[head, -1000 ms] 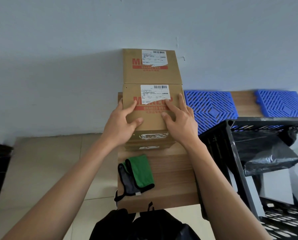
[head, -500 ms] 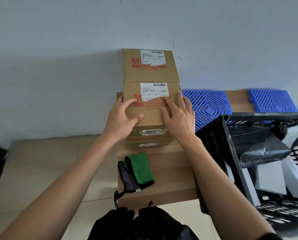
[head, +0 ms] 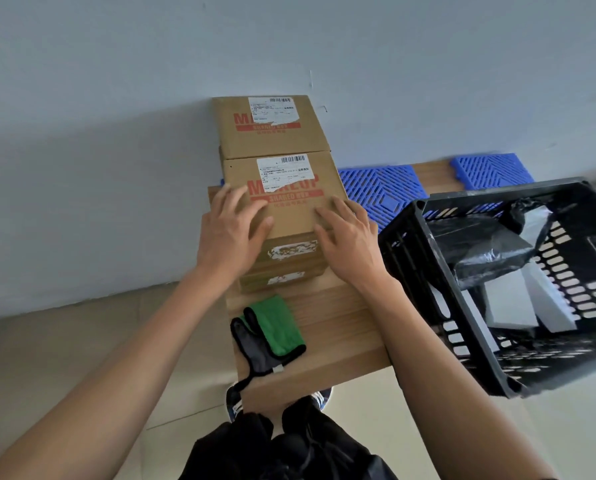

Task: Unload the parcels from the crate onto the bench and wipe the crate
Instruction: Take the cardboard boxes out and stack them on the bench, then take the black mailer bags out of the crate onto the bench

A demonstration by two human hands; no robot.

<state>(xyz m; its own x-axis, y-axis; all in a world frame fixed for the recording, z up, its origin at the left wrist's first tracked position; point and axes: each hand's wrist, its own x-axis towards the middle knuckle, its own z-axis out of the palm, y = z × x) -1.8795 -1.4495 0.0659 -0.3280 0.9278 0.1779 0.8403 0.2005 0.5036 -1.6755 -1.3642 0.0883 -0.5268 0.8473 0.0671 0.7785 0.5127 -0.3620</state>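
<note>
Flat and open, left hand [head: 232,233] and right hand [head: 350,239] rest atop the near parcel [head: 286,206].

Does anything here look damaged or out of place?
Yes, slightly. The shipping label on the far cardboard box is torn along its lower edge, baring the red print. A glove's strap hangs off the bench's near edge. Otherwise the boxes look neatly stacked.

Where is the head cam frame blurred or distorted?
Head view: motion blur smears the black slatted plastic crate at the right edge; the left hand on the near brown cardboard box looks slightly soft; wide-angle distortion tilts the wood-grain bench; lighting even, no glare.
</note>
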